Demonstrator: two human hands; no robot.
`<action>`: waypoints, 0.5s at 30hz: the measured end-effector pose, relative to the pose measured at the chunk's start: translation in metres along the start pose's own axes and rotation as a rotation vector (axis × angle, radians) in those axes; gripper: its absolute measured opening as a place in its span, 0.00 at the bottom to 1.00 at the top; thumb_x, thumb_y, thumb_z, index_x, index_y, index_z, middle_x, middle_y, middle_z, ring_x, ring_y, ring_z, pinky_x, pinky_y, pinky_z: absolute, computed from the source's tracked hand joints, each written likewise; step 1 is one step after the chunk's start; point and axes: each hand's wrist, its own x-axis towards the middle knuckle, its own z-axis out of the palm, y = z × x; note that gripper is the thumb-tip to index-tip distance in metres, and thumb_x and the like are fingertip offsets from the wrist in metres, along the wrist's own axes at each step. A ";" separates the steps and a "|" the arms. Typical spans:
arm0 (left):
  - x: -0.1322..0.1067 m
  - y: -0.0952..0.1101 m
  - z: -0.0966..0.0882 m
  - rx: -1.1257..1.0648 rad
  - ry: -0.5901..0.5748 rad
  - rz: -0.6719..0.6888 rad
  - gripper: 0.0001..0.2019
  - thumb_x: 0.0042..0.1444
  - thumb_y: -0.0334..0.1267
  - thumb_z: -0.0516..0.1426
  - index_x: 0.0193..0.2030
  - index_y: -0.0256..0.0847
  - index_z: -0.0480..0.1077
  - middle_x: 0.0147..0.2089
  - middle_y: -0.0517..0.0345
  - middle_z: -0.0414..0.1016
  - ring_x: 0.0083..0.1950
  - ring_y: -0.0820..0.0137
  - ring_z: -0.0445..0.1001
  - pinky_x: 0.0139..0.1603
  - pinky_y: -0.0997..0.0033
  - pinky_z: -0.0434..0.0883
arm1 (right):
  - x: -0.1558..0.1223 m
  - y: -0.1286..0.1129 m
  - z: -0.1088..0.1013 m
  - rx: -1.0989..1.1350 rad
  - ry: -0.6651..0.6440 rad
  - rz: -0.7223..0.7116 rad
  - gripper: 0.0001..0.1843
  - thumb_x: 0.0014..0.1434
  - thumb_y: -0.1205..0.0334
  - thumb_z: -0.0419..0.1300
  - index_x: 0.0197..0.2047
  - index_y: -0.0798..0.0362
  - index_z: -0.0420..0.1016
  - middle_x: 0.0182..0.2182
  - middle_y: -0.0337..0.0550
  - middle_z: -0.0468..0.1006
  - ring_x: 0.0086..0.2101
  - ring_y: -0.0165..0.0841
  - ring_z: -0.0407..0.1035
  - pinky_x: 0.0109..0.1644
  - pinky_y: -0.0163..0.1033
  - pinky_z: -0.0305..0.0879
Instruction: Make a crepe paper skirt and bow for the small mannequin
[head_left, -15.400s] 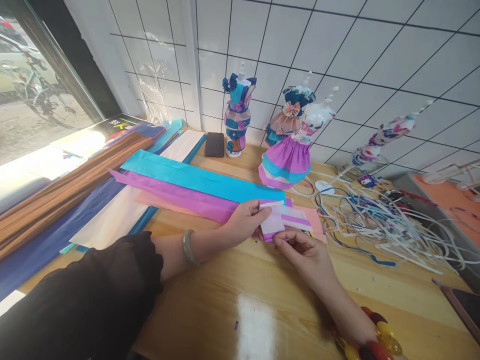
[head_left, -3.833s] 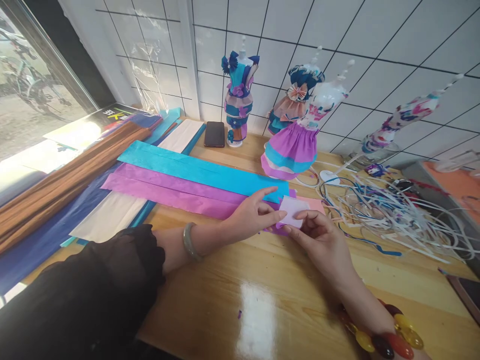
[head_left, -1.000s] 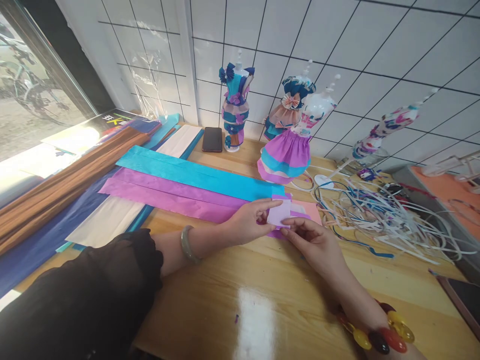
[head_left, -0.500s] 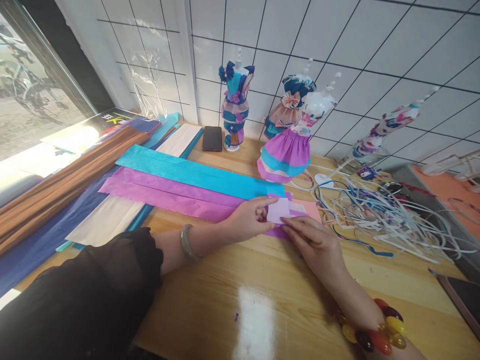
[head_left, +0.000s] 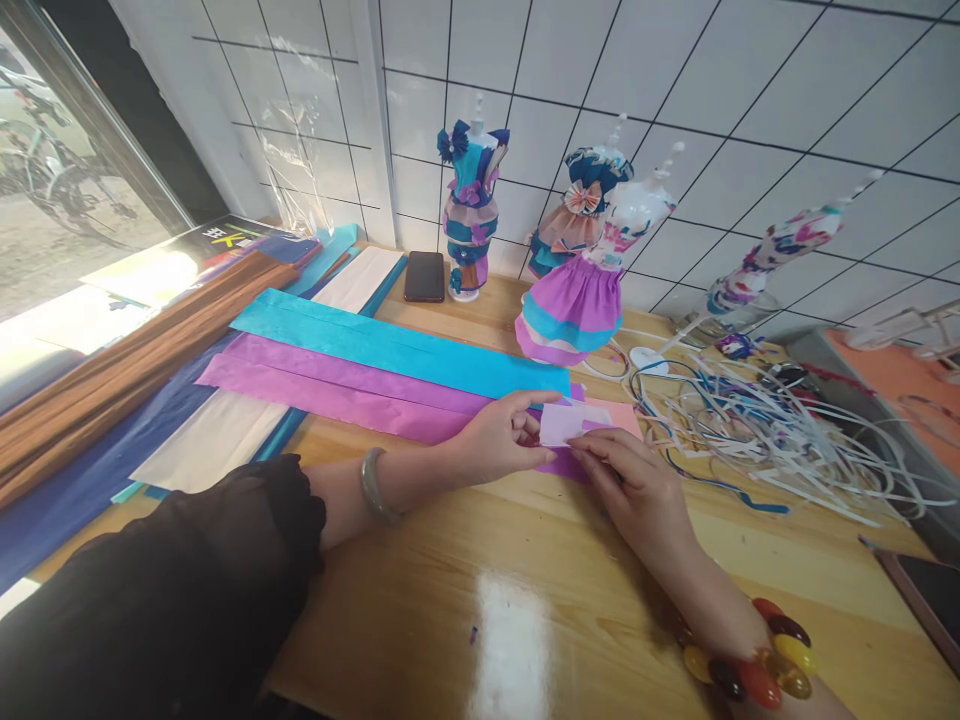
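A small pale lilac piece of paper is held up above the table near the middle of the view. My right hand pinches its lower right edge between thumb and fingers. At the paper's left edge is my left hand, its index finger and thumb apart above and below the paper and its other fingers curled. Whether those curled fingers touch the paper I cannot tell. Beneath lie purple paper and a peach sheet, partly covered. A long turquoise strip and pink-purple strips run leftward.
Small dress forms in paper dresses stand by the wall, one with a purple skirt. A phone lies near them. Tangled thin strips spread at the right. Brown folded paper and a cream strip lie at the left.
The lilac paper has shifted slightly right and tilted with my right hand. My left index finger and thumb have spread a little off it.
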 end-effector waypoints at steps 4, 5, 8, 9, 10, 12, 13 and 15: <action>-0.002 0.004 0.000 0.181 0.076 0.134 0.27 0.45 0.32 0.61 0.54 0.35 0.62 0.46 0.48 0.67 0.42 0.70 0.70 0.42 0.70 0.69 | 0.001 0.000 0.000 -0.006 -0.001 -0.004 0.07 0.60 0.68 0.54 0.40 0.51 0.72 0.34 0.45 0.76 0.36 0.34 0.71 0.39 0.40 0.67; -0.002 0.005 0.000 0.256 0.096 0.174 0.25 0.44 0.33 0.62 0.52 0.35 0.64 0.48 0.47 0.66 0.43 0.69 0.69 0.42 0.69 0.69 | 0.001 0.000 0.000 -0.004 -0.004 -0.002 0.07 0.60 0.68 0.54 0.40 0.51 0.71 0.34 0.45 0.76 0.36 0.34 0.71 0.39 0.40 0.66; -0.003 0.007 -0.002 0.476 0.140 0.280 0.23 0.44 0.37 0.63 0.48 0.37 0.67 0.48 0.47 0.64 0.51 0.63 0.65 0.50 0.62 0.67 | 0.000 0.001 0.000 0.016 -0.017 0.025 0.07 0.60 0.68 0.54 0.40 0.51 0.71 0.33 0.44 0.76 0.36 0.34 0.71 0.39 0.39 0.66; -0.004 0.007 -0.003 0.541 0.150 0.302 0.22 0.44 0.37 0.63 0.47 0.38 0.68 0.47 0.47 0.65 0.54 0.61 0.63 0.54 0.60 0.64 | 0.000 0.001 0.000 0.026 -0.020 0.039 0.07 0.60 0.68 0.54 0.39 0.51 0.71 0.33 0.44 0.76 0.35 0.33 0.71 0.38 0.39 0.66; -0.005 0.007 -0.003 0.601 0.154 0.317 0.21 0.44 0.37 0.63 0.47 0.39 0.68 0.48 0.47 0.65 0.56 0.60 0.61 0.57 0.58 0.62 | 0.000 0.001 0.000 0.036 -0.022 0.055 0.07 0.60 0.67 0.54 0.39 0.51 0.72 0.33 0.44 0.76 0.35 0.33 0.71 0.37 0.38 0.66; -0.006 0.005 -0.003 0.688 0.153 0.332 0.18 0.46 0.37 0.61 0.46 0.40 0.69 0.50 0.47 0.64 0.58 0.60 0.59 0.59 0.57 0.59 | -0.001 0.000 0.001 0.054 -0.026 0.081 0.07 0.60 0.66 0.54 0.39 0.51 0.72 0.33 0.43 0.77 0.34 0.33 0.71 0.36 0.38 0.66; -0.006 0.004 -0.003 0.715 0.155 0.336 0.16 0.47 0.37 0.61 0.45 0.41 0.70 0.51 0.47 0.63 0.58 0.60 0.60 0.58 0.57 0.59 | -0.001 0.000 0.001 0.060 -0.027 0.089 0.07 0.60 0.66 0.54 0.39 0.51 0.72 0.33 0.43 0.77 0.33 0.33 0.71 0.36 0.37 0.66; -0.007 0.001 -0.003 0.738 0.170 0.338 0.13 0.49 0.38 0.60 0.43 0.42 0.72 0.52 0.48 0.62 0.56 0.62 0.62 0.57 0.59 0.60 | -0.001 -0.001 0.001 0.065 -0.028 0.096 0.07 0.60 0.66 0.54 0.39 0.51 0.73 0.33 0.43 0.77 0.33 0.33 0.71 0.36 0.37 0.66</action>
